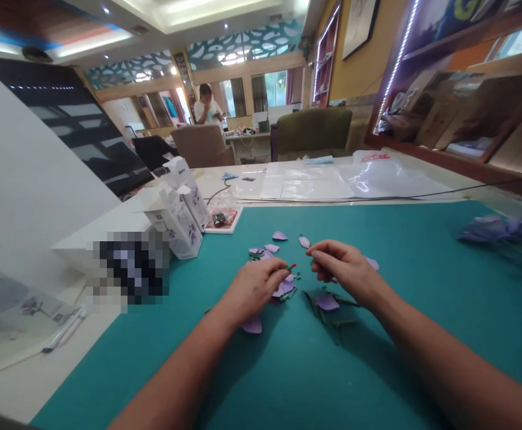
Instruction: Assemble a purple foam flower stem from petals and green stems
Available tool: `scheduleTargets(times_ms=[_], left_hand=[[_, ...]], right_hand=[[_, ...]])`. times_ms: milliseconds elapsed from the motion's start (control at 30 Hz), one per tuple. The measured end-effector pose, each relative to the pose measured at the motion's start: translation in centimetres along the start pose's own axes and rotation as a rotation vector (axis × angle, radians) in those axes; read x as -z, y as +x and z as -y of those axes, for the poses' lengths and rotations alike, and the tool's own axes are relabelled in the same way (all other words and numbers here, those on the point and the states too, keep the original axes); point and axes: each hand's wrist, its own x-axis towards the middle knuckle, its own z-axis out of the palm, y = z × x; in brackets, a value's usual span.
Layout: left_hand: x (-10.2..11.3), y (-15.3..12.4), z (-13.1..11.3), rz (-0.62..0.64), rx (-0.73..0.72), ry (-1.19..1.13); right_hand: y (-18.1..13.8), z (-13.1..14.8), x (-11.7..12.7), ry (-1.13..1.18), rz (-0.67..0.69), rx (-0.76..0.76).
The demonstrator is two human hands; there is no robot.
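The left hand (252, 288) and the right hand (344, 269) are both low over the middle of a teal cutting mat (377, 370). The left fingers (275, 272) pinch tight on a thin green stem (291, 267) with a bit of red at its end. The right fingers (319, 257) are curled shut, but they hide what is inside, so I cannot tell if they hold anything.

Flat purple petals (279, 236) lie all around the hands, and one purple petal (252, 324) is just by the left wrist. Dark green leaves (344, 321) sit near the right hand, with another purple petal (327, 302) on top of them. Tiny green bits (297, 275) lie between the hands.

The petals look thin and light, so a quick arm move could push them out of place. If the left fingers slip, the stem could drop and knock the tiny green bits away. Pressing down on the petals could bend them.

A white and purple box (174, 221) stands near the far left edge of the mat. More purple flowers (496, 230) lie at the far right.
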Motion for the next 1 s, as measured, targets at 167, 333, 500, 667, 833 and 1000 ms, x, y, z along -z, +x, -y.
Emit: scheduleTargets(times_ms=[167, 333, 500, 667, 833, 1000], left_hand=[[-0.3, 0.3, 2.1, -0.023, 0.027, 0.020], [-0.4, 0.2, 3.3, 0.013, 0.021, 0.013], [-0.2, 0.1, 3.5, 0.026, 0.019, -0.022], [-0.1, 0.2, 3.8, 0.020, 0.025, -0.053], [-0.1, 0.3, 3.8, 0.030, 0.046, -0.058], [0.2, 0.3, 3.6, 0.047, 0.125, -0.136]], right_hand=[[0.9, -1.8, 1.0, -0.261, -0.042, 0.085], [0.9, -3.1, 0.0, -0.637, 0.056, 0.298], [0.3, -3.7, -1.2, -0.860, 0.218, 0.384], [0.0, -4.6, -2.0, -0.973, 0.256, 0.424], [-0.3, -4.9, -2.3, -1.083, 0.251, 0.470], [-0.2, -5.1, -2.3, -1.134, 0.232, 0.500]])
